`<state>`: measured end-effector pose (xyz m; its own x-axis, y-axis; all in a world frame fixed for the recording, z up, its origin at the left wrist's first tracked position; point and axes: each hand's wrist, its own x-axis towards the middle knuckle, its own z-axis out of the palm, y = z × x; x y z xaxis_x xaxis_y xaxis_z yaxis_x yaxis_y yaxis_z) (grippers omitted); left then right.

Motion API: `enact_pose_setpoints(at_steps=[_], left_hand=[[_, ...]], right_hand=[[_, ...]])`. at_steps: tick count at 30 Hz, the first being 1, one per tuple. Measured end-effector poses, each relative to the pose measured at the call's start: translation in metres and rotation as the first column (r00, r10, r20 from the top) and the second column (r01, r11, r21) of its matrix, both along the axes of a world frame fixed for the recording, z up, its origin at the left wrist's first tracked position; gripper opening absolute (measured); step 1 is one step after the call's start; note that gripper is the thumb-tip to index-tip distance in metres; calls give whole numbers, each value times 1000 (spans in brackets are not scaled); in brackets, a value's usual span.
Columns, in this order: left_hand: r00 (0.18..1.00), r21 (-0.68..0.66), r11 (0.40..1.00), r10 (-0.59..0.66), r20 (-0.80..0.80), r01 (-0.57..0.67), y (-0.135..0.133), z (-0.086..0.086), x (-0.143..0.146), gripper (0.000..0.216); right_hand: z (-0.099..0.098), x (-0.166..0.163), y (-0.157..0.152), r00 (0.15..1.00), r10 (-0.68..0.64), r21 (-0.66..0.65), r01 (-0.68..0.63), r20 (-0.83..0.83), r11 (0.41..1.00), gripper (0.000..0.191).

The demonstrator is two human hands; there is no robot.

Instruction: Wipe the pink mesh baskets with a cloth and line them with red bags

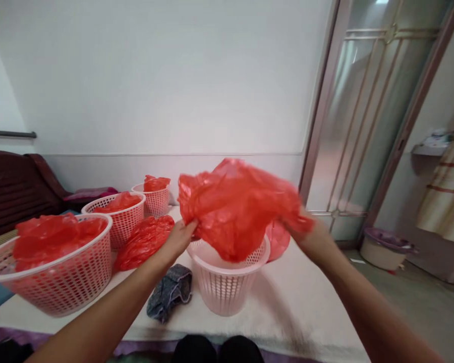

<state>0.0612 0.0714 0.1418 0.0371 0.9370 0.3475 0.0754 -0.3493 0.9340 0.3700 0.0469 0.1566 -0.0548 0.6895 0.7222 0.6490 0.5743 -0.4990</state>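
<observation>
A red plastic bag is stretched out between my two hands above a pink plastic basket. My left hand pinches the bag's left edge. Gripping its right end is my right hand, partly covered by the red film. The bag's lower part hangs over the basket's opening and hides some of its rim. Just left of the basket lies a crumpled dark grey-blue cloth. Behind the basket on the right, another reddish bag shows in part.
Pink baskets with red bags in them stand on the left: a large one, a middle one and a small one. A loose red bag lies beside them. The white-covered surface meets a wall; a bin stands right.
</observation>
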Motion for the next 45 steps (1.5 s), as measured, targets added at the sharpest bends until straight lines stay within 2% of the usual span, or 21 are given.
enact_pose_setpoints(at_steps=[2,4,6,8,10,12,14,17,19,22,25,27,29,30,32,34,35,37,39,41,45], left_hand=[[984,-48,999,-9,-178,1,10,-25,-17,26],[951,-52,998,7,-308,-24,18,-40,-36,24],[917,-40,997,41,-396,-62,24,-46,-51,31],[883,-8,994,97,-460,-113,30,-48,-56,48],[844,49,987,155,-514,-152,33,-49,-52,65],[796,110,985,174,-580,-135,34,-50,-44,70],[733,146,988,137,-666,-52,31,-53,-33,57],[618,161,982,69,-783,95,25,-58,-22,23],[555,190,974,89,-827,127,22,-60,-20,23],[497,301,950,224,-838,80,21,-52,-18,23],[487,442,893,353,-799,78,25,-29,-9,49],[491,516,847,398,-775,127,31,-12,3,71],[475,546,810,402,-783,214,37,2,15,82],[455,536,799,385,-803,271,40,5,20,78],[389,466,799,319,-864,379,42,3,26,52],[308,366,820,244,-919,441,38,-8,23,18],[270,317,832,211,-940,456,34,-16,19,12],[211,244,852,161,-964,463,24,-30,9,20],[172,198,862,132,-976,466,13,-39,1,27],[148,179,866,123,-981,468,5,-41,-1,32],[125,182,852,138,-983,491,-3,-37,9,37]], right_hand=[[-21,-3,12,993,20,-134,-3,120,991,13],[-37,-6,21,977,43,-218,4,209,976,9],[-47,-9,26,964,55,-245,10,259,969,12],[-52,-15,29,952,77,-260,3,296,965,15],[-55,-22,32,940,105,-260,-18,323,966,18],[-58,-26,34,928,125,-255,-34,352,966,18],[-64,-24,38,918,107,-248,-9,381,969,18],[-72,-10,44,914,2,-215,94,406,972,21],[-77,1,47,910,-63,-182,149,410,972,24],[-83,9,45,901,-54,-169,139,431,976,27],[-83,1,39,900,4,-146,66,437,987,29],[-79,-8,33,913,8,-43,11,408,999,31],[-72,-16,30,928,4,78,-36,372,996,33],[-69,-18,29,932,-2,113,-42,363,993,34],[-68,-17,30,932,-25,116,-18,363,993,37],[-74,-8,34,926,-57,40,45,373,998,39],[-79,-2,37,927,-63,-15,74,371,997,40],[-89,11,41,938,-60,-124,108,341,986,42],[-93,19,43,956,-68,-173,121,287,978,46],[-89,16,40,968,-104,-124,135,229,983,47],[-72,-15,20,969,-95,63,82,229,995,29]])
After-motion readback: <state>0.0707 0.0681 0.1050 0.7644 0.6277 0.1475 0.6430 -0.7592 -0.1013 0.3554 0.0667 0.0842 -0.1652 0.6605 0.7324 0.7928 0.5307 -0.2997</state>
